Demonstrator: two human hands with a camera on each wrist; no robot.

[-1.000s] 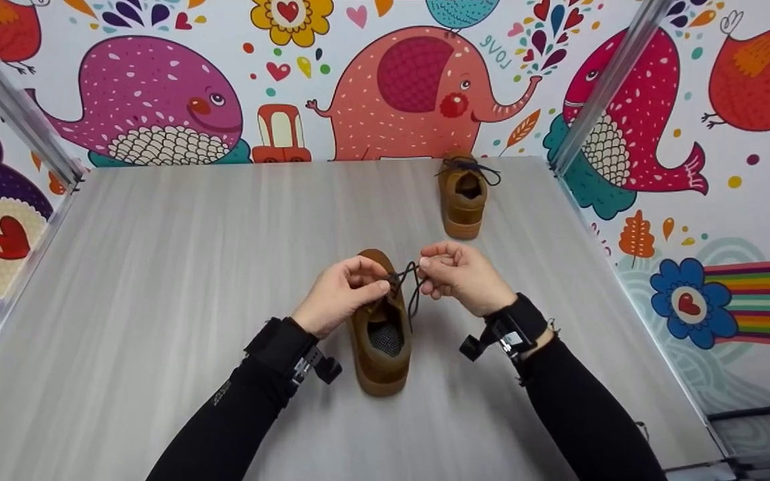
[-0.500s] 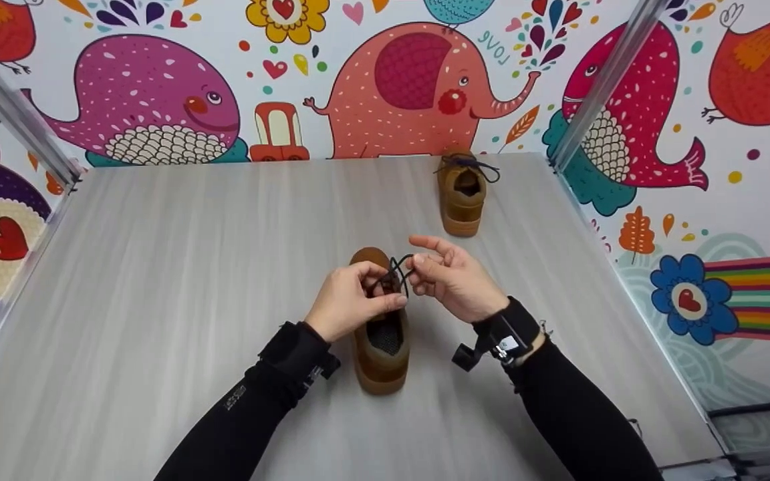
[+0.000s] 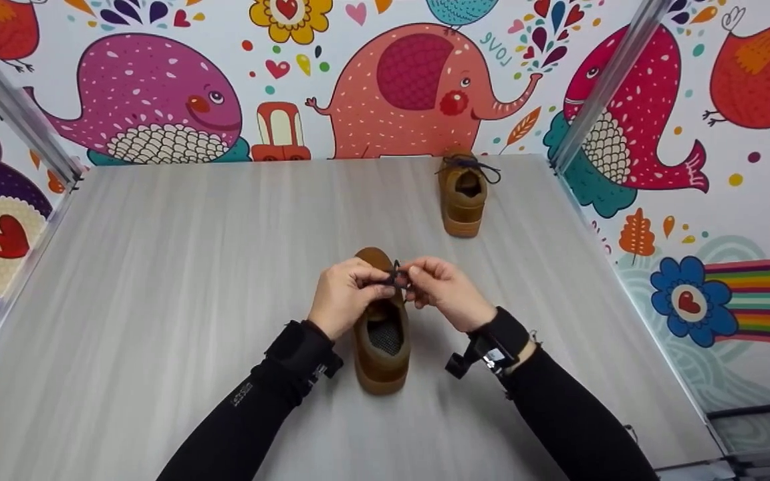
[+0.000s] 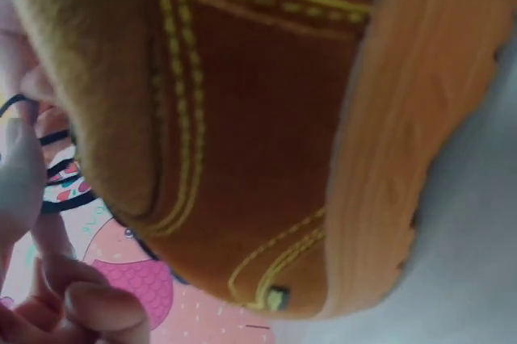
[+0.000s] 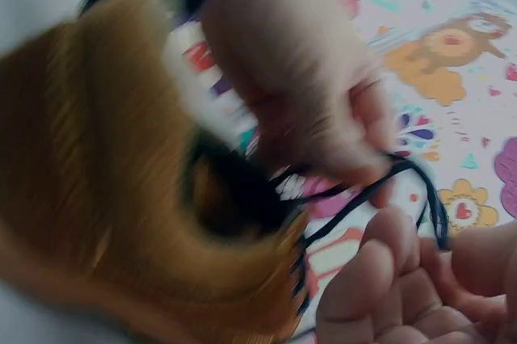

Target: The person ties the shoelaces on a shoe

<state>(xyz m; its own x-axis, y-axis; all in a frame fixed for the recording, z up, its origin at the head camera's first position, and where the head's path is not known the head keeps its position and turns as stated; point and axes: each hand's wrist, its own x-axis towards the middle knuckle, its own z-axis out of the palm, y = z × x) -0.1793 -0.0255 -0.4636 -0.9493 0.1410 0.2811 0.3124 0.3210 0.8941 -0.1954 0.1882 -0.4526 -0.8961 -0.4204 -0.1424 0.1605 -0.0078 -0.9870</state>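
A brown shoe (image 3: 382,364) with yellow stitching, plain in the left wrist view, stands on the floor with its toe pointing away. Over its front part, dark shoelaces (image 3: 396,275) are raised between both hands. My left hand (image 3: 346,294) pinches a lace between thumb and fingers above the tongue. From the right side, my right hand (image 3: 448,292) pinches the lace too, its fingertips close to those of the left. In the right wrist view a lace loop (image 5: 420,178) runs from the left fingertips to the right thumb. The knot area is partly hidden by the fingers.
A second brown shoe (image 3: 463,200), its dark laces tied in a bow, stands farther back near the wall. The pale wood-look floor (image 3: 191,267) is bordered by walls (image 3: 278,73) printed with cartoon animals and metal corner posts (image 3: 609,87).
The right hand has moved left and slightly down, close to the left hand. The raised lace loops have been drawn in between the fingertips. Both shoes stay in place.
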